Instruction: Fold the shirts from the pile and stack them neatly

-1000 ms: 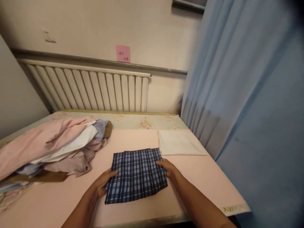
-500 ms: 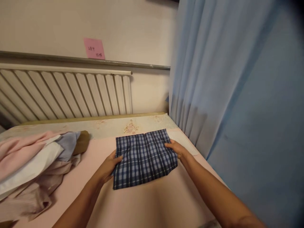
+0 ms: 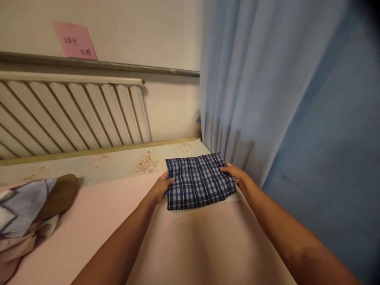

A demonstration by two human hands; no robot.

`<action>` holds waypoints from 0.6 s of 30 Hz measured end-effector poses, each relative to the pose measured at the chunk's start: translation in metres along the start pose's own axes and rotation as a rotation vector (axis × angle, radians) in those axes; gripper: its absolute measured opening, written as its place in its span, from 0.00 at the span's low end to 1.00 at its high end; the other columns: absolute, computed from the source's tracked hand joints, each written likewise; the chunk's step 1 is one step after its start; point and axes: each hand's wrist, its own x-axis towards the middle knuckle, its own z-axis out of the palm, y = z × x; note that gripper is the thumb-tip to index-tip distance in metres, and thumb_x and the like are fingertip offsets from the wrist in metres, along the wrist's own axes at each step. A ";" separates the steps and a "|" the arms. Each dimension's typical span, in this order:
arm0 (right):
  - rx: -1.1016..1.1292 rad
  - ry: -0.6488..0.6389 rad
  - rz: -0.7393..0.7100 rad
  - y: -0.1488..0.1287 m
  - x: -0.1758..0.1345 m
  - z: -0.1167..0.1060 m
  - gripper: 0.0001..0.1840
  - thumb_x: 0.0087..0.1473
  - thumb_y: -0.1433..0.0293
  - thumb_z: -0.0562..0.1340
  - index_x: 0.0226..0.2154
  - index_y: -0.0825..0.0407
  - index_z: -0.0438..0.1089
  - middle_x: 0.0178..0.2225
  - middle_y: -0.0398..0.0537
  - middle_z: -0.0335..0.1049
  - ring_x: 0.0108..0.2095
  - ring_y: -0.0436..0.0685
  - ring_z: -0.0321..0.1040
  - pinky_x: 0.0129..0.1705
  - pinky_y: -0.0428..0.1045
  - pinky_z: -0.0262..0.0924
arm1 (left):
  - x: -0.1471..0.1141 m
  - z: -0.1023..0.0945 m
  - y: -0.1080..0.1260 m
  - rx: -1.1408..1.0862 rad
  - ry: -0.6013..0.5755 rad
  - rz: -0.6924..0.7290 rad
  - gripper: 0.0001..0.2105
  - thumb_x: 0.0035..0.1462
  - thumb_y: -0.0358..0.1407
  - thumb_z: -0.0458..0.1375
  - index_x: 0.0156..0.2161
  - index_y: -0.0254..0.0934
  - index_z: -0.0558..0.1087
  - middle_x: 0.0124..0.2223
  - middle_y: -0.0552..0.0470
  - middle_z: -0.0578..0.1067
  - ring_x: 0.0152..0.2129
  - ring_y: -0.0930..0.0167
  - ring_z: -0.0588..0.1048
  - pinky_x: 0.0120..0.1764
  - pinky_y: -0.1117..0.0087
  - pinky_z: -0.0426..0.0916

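A folded blue plaid cloth garment (image 3: 198, 182) is stretched flat between my two hands over the far right part of the bed. My left hand (image 3: 161, 187) grips its left edge, thumb on top and fingers underneath. At the opposite edge my right hand (image 3: 234, 173) pinches the fabric the same way. Beneath the plaid garment, a pale striped folded cloth (image 3: 190, 213) shows along the near side; most of it is covered. Whether the two cloths touch, I cannot tell.
Rumpled clothes (image 3: 25, 206) in grey-blue, brown and pinkish tones lie on the left of the pink bed sheet (image 3: 113, 213). A blue curtain (image 3: 237, 79) hangs along the right side. Behind the bed are a radiator (image 3: 74, 114) and a pink note (image 3: 75, 41) above a pipe.
Both hands have carried the plaid garment away from me and over the pale striped cloth. The view has turned right, so the clothes pile now sits farther left.
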 end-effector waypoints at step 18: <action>-0.174 0.094 0.052 0.080 0.017 -0.029 0.14 0.44 0.70 0.65 0.37 0.52 0.70 0.29 0.46 0.76 0.30 0.57 0.73 0.38 0.55 0.69 | 0.023 -0.009 -0.071 0.106 0.161 -0.184 0.17 0.49 0.26 0.59 0.46 0.35 0.70 0.36 0.47 0.79 0.31 0.66 0.78 0.39 0.62 0.74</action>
